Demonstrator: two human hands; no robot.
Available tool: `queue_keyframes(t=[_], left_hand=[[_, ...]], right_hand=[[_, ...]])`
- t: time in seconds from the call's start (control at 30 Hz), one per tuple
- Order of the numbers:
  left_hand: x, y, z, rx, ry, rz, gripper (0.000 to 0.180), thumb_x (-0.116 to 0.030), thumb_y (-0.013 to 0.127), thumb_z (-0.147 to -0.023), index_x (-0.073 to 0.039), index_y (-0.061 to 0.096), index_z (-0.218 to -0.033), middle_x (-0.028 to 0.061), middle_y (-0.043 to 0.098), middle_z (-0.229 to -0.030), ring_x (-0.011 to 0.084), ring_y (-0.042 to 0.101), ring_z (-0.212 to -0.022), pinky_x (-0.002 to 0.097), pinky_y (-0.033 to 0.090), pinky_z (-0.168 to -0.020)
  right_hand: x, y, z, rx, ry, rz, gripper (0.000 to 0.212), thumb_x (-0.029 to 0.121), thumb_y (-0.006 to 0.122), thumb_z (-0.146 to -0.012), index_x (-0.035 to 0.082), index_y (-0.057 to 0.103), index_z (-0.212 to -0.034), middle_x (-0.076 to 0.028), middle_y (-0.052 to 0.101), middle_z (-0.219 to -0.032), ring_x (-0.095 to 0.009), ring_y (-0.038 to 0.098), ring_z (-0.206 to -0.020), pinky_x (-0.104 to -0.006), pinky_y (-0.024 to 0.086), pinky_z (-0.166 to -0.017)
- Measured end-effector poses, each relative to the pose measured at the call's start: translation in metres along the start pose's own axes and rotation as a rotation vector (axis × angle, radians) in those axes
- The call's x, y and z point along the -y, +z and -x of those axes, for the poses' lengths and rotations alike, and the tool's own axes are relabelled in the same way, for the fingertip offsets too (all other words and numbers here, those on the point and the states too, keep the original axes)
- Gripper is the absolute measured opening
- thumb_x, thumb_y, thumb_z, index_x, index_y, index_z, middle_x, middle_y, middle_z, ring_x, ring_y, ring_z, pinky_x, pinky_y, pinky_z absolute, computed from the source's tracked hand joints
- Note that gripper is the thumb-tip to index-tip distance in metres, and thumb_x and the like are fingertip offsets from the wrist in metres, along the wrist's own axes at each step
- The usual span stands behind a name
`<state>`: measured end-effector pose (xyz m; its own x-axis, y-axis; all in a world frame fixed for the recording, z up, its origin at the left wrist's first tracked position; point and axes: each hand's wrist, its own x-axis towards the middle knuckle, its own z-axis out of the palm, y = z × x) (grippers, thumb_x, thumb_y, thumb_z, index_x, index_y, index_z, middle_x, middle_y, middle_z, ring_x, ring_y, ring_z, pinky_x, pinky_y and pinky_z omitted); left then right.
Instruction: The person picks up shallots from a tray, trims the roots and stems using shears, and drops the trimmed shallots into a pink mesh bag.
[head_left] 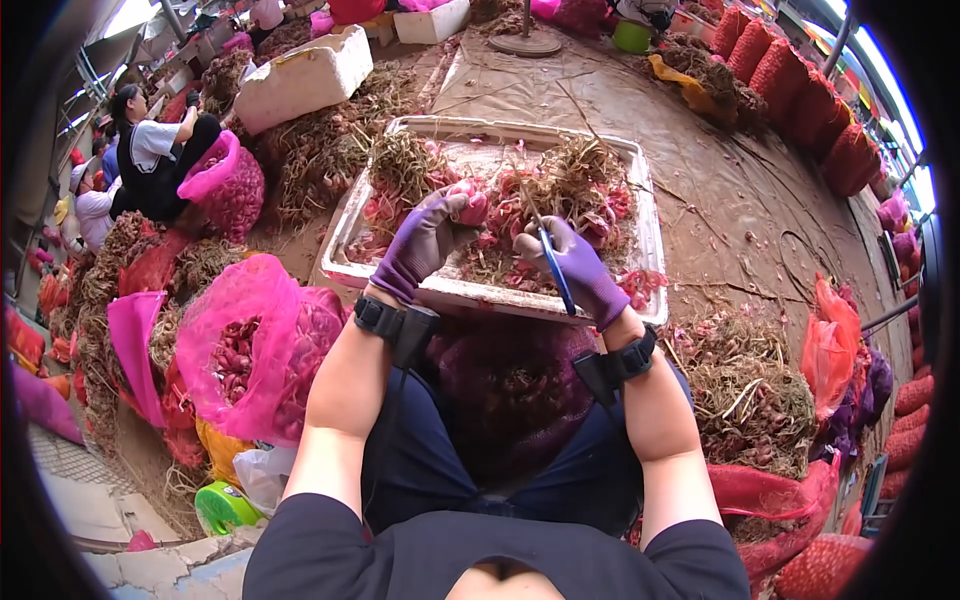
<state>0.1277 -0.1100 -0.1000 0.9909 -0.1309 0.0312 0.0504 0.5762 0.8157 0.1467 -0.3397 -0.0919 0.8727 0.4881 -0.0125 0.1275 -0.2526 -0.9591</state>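
Left hand [422,240] grips a pink bulb [472,208], right hand [580,264] a blue tool [556,272] (long axis pointing forward-left).

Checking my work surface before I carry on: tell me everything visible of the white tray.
The white tray is shallow and rectangular, with rounded corners and a raised rim; it looks like plastic or foam. Its dirt-stained inside is strewn with dried stalks and reddish bulbs. It lies just beyond a purple mesh bag; its support is hidden. Both the left hand and right hand are over it.
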Motion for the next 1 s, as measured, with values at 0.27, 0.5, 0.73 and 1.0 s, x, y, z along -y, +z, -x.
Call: queue_keyframes(t=[0.27, 0.5, 0.73, 1.0], left_hand=[[0.002, 0.006, 0.005, 0.062, -0.031, -0.014, 0.03, -0.02, 0.06, -0.086, -0.009, 0.055, -0.113, 0.0022, 0.06, -0.104, 0.0118, 0.059, -0.095, 0.0304, 0.053, -0.076], [0.004, -0.002, 0.006, 0.114, -0.115, 0.066, 0.024, -0.017, 0.058, -0.09, -0.01, 0.054, -0.112, 0.0026, 0.06, -0.105, 0.0124, 0.06, -0.092, 0.0291, 0.053, -0.074], [0.022, 0.034, 0.013, 0.114, -0.063, 0.038, 0.027, -0.012, 0.058, -0.091, -0.006, 0.052, -0.116, 0.0049, 0.06, -0.109, 0.0142, 0.06, -0.096, 0.0278, 0.051, -0.082], [0.022, 0.056, 0.021, 0.145, -0.029, -0.145, 0.02, -0.013, 0.056, -0.093, -0.003, 0.052, -0.11, 0.0069, 0.06, -0.106, 0.0153, 0.059, -0.098, 0.0328, 0.048, -0.089]], right_hand=[[0.016, 0.007, 0.005, 0.039, 0.125, -0.108, 0.037, 0.038, 0.067, -0.084, 0.004, 0.059, -0.098, -0.001, 0.061, -0.074, -0.005, 0.058, -0.061, -0.0188, 0.044, -0.051], [0.036, 0.004, 0.01, -0.194, 0.102, -0.274, 0.033, 0.036, 0.066, -0.085, 0.005, 0.054, -0.087, 0.0, 0.056, -0.067, -0.009, 0.059, -0.054, -0.0217, 0.045, -0.044], [0.013, 0.018, 0.002, -0.255, -0.132, -0.458, 0.047, 0.015, 0.072, -0.08, 0.004, 0.044, -0.116, -0.008, 0.063, -0.093, -0.012, 0.063, -0.074, -0.0226, 0.052, -0.053], [0.008, 0.015, 0.002, -0.229, -0.066, -0.554, 0.047, 0.011, 0.073, -0.079, 0.005, 0.046, -0.117, -0.008, 0.063, -0.098, -0.012, 0.062, -0.074, -0.0245, 0.053, -0.059]])
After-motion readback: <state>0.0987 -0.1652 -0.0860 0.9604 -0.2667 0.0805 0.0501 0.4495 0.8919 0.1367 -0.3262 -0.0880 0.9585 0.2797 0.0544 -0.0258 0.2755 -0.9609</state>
